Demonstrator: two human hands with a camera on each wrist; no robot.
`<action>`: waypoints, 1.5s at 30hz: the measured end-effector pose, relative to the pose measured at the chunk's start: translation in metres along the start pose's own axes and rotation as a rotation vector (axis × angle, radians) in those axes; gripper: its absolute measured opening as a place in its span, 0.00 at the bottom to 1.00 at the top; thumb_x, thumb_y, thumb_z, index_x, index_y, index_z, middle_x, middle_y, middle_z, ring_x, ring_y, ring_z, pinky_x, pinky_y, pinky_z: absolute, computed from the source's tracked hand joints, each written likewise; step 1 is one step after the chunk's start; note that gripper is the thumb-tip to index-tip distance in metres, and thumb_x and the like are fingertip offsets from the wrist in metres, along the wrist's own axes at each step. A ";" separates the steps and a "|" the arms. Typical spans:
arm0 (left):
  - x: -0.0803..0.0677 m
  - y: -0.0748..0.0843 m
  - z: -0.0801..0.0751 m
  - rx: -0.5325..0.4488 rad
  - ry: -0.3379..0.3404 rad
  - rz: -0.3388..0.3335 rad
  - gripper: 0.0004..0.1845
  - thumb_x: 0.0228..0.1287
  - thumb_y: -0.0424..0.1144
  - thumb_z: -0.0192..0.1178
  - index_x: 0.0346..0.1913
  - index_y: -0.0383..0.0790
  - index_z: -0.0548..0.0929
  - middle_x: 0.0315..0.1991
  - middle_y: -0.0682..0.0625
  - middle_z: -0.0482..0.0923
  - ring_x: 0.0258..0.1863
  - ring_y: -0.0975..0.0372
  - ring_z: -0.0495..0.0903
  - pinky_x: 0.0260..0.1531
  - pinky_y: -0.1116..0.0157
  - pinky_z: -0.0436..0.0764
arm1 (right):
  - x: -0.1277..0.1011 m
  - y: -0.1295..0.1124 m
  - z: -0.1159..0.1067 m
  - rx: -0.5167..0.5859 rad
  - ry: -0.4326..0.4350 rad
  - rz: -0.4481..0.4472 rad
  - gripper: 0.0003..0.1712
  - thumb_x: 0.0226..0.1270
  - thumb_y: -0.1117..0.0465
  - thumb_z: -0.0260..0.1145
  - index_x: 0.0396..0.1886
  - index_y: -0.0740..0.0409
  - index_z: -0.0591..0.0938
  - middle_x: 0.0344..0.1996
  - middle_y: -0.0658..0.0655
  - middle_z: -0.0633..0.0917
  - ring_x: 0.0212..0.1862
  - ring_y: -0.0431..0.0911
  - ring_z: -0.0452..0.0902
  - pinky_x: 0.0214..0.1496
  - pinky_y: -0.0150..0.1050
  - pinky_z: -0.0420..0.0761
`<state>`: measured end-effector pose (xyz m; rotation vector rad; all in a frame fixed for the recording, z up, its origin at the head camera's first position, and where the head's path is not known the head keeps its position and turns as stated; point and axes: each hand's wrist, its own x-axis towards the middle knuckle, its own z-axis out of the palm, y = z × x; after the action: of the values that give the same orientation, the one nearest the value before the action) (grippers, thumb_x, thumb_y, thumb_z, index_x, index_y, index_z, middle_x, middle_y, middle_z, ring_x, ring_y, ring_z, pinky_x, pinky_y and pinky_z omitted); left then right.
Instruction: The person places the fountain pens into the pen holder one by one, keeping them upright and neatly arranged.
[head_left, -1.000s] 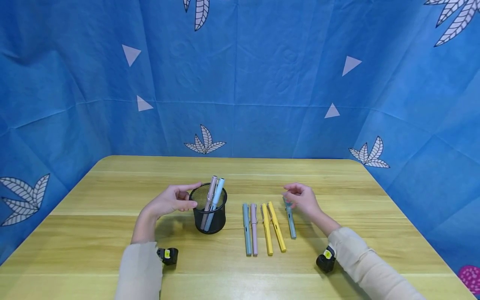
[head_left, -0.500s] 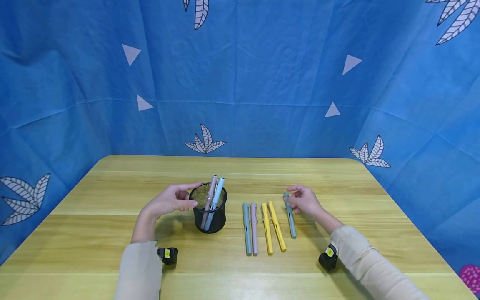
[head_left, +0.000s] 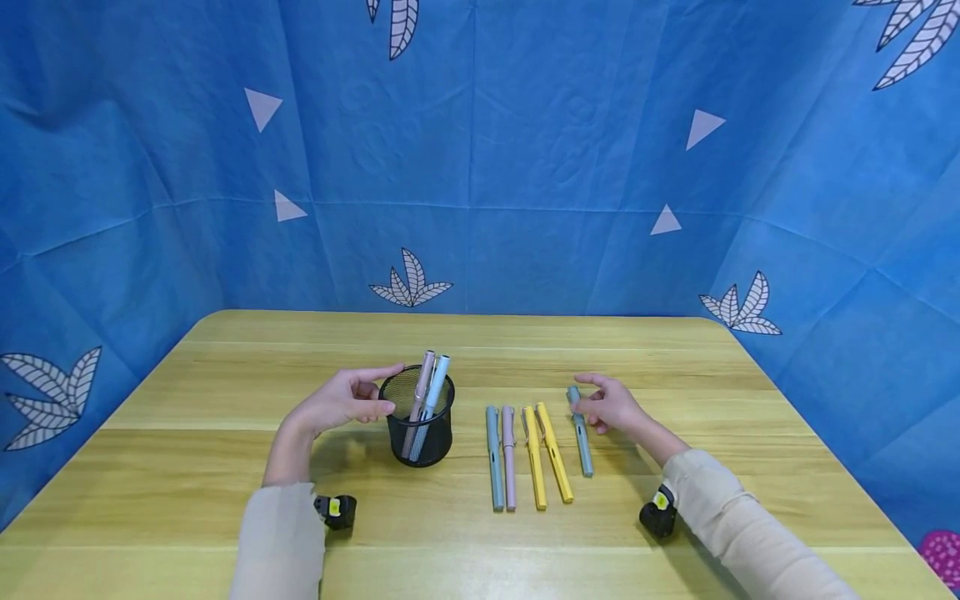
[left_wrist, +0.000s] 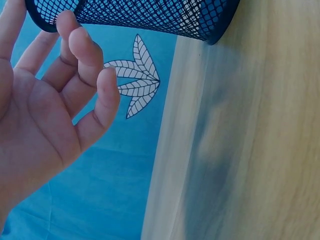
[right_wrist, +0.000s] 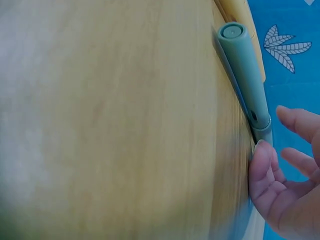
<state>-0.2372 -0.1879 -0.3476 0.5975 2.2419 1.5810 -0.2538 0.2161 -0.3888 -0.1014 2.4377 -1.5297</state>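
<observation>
While the left hand [head_left: 341, 402] stays loosely open beside the black mesh cup [head_left: 417, 428], fingertips at its rim, the right hand [head_left: 611, 403] has uncurled since a second ago and now rests open, thumb touching the far end of the grey-green pen [head_left: 580, 433]. That smooth, cylindrical pen lies flat on the wood-grain table [head_left: 225, 450], just right of four pens [head_left: 525, 454] lying in a row.
</observation>
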 end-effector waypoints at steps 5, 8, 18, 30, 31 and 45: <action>0.000 0.000 0.000 0.000 -0.001 0.002 0.34 0.56 0.36 0.62 0.65 0.38 0.61 0.19 0.49 0.67 0.19 0.62 0.66 0.22 0.64 0.69 | 0.002 -0.001 0.000 -0.058 -0.011 0.023 0.38 0.57 0.65 0.64 0.66 0.65 0.57 0.21 0.55 0.68 0.15 0.40 0.64 0.15 0.30 0.68; 0.000 0.000 0.000 -0.002 -0.006 0.003 0.35 0.56 0.37 0.62 0.66 0.36 0.60 0.19 0.49 0.66 0.19 0.62 0.66 0.22 0.64 0.69 | 0.003 -0.002 0.000 -0.087 -0.014 0.037 0.40 0.56 0.64 0.64 0.66 0.65 0.57 0.19 0.55 0.69 0.14 0.40 0.64 0.15 0.31 0.68; 0.000 0.000 0.001 0.010 -0.008 0.009 0.34 0.57 0.36 0.61 0.65 0.35 0.60 0.19 0.48 0.67 0.20 0.62 0.67 0.22 0.65 0.69 | 0.005 -0.003 0.001 -0.124 -0.027 0.065 0.39 0.56 0.65 0.65 0.66 0.64 0.58 0.17 0.56 0.70 0.14 0.41 0.63 0.15 0.33 0.69; -0.002 0.000 0.001 0.002 0.005 0.003 0.33 0.57 0.33 0.60 0.66 0.37 0.61 0.19 0.48 0.67 0.20 0.61 0.67 0.23 0.64 0.70 | 0.005 -0.004 0.003 -0.083 0.002 0.088 0.37 0.55 0.67 0.65 0.64 0.66 0.61 0.16 0.58 0.71 0.15 0.42 0.65 0.17 0.36 0.75; -0.002 0.000 0.002 0.000 0.008 -0.002 0.33 0.57 0.33 0.60 0.65 0.38 0.61 0.19 0.48 0.67 0.20 0.61 0.68 0.23 0.65 0.70 | 0.005 -0.004 0.004 -0.085 0.013 0.089 0.36 0.55 0.67 0.65 0.63 0.66 0.61 0.16 0.58 0.72 0.15 0.42 0.66 0.17 0.37 0.75; 0.000 -0.002 0.001 -0.003 -0.001 -0.002 0.33 0.57 0.35 0.60 0.65 0.37 0.61 0.19 0.49 0.67 0.20 0.61 0.67 0.23 0.64 0.70 | 0.005 -0.008 0.009 -0.123 0.087 0.136 0.28 0.54 0.68 0.65 0.54 0.70 0.67 0.14 0.55 0.69 0.13 0.40 0.64 0.16 0.34 0.74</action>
<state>-0.2371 -0.1881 -0.3497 0.5952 2.2385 1.5827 -0.2570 0.2038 -0.3865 0.1079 2.5474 -1.3542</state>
